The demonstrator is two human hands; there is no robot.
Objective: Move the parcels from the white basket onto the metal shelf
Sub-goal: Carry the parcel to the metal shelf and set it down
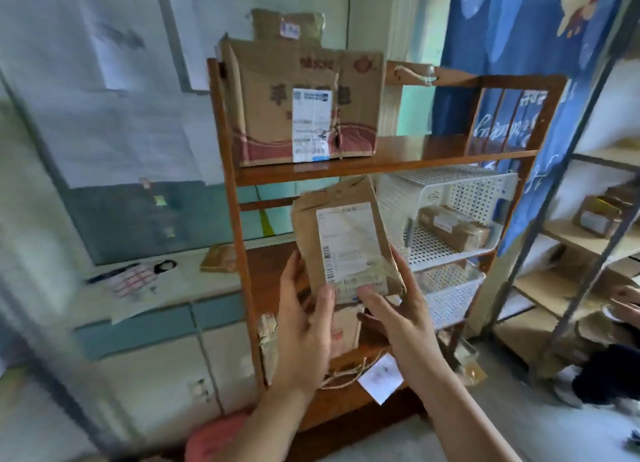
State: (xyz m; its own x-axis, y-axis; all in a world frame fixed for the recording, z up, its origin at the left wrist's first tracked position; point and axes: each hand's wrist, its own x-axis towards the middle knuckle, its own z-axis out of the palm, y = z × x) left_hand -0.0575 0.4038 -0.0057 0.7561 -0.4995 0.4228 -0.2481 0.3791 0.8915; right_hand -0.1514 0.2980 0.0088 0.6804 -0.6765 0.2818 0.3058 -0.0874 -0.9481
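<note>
I hold a flat brown parcel [341, 236] with a white shipping label upright in front of the wooden rack. My left hand [304, 319] grips its lower left edge and my right hand [401, 309] grips its lower right corner. The white perforated basket [485, 191] lies tipped on the rack's middle level to the right, with one brown parcel [453, 228] inside. The metal shelf [581, 240] with pale boards stands at the far right and carries a small box [595, 217].
A wooden rack [228, 191] carries a large cardboard box [301, 101] on its top level and more parcels below. A second white basket [450, 288] sits under the first. A blue curtain [512, 46] hangs behind. Another person's hand [627, 304] shows at the right edge.
</note>
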